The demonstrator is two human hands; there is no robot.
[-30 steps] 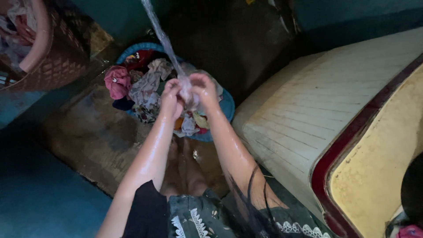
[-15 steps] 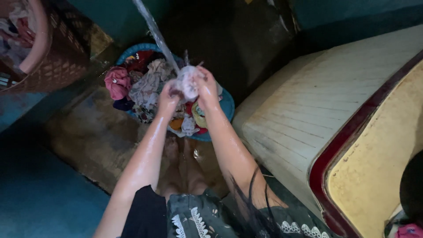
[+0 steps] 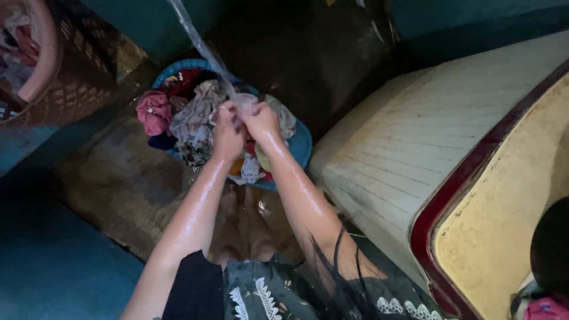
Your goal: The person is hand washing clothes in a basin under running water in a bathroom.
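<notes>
Both hands, left hand [image 3: 227, 131] and right hand [image 3: 259, 120], clench a pale wet cloth [image 3: 244, 105] under the water stream [image 3: 198, 44]; bunched, its long axis seems unclear. Blue laundry basin [image 3: 302, 145] lies beyond them.

You are reaching both bare, wet arms forward and down from your body, the forearms glistening and converging so that the wrists are nearly meeting in front of you. Your left hand [image 3: 228, 131] is curling into a loose fist with its knuckles turned up, while your right hand [image 3: 259, 120] is closing in the same way just beside it, the two pressing thumb side to thumb side. Both sets of fingers are folding inward and gripping tight between the palms, and your elbows are staying slightly bent and spread apart.
</notes>
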